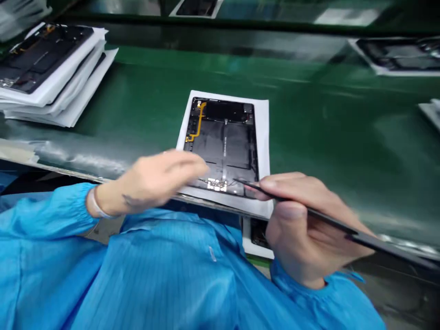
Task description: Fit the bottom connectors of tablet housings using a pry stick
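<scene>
An opened tablet [237, 142] lies on a white sheet [263, 137] at the front edge of the bench, its inside facing up. An orange flex cable [199, 123] runs down its left side, and a small white circuit board [217, 184] sits at its near end. My left hand [161, 181] hovers at or rests on the lower left corner, fingers stretched out, holding nothing visible; its fingertips are partly hidden. My right hand [309, 220] grips black tweezers [330, 221], their thin tip over the tablet's near end, right of the small board.
A stack of opened tablets and white sheets [58, 96] stands at the left on the green bench [151, 82]. Another tablet [405, 55] lies at the back right, and one more [195, 7] at the far back. Below the bench edge, part of a tablet [258, 233] shows.
</scene>
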`<state>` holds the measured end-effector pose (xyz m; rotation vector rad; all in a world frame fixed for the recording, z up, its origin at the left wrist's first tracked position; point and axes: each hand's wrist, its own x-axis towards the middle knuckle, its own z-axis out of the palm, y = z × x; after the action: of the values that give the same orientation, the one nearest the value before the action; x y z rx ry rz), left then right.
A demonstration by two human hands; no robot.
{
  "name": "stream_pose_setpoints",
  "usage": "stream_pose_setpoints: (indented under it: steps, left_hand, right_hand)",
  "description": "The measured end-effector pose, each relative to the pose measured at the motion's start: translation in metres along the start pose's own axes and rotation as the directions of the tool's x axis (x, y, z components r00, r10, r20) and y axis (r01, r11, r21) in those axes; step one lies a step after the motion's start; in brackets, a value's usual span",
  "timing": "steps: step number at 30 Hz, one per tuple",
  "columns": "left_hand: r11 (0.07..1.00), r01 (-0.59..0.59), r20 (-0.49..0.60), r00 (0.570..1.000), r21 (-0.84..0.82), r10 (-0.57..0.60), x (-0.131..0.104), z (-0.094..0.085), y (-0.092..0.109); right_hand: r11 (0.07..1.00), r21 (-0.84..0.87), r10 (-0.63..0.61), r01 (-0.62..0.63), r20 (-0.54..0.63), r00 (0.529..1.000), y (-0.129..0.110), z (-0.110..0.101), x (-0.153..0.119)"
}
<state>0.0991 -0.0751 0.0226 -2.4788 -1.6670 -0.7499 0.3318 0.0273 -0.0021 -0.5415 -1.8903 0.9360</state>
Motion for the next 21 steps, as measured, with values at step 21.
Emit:
stream_pose_setpoints:
  steps: [21]
  left_hand:
    - [0.976,-0.072,0.531,0.829,-0.204,0.172,0.037,-0.011,-0.053]
  right_hand:
    - [0.998,-0.068,0.015,-0.017,-0.034,0.999,0.006,0.047,0.014]
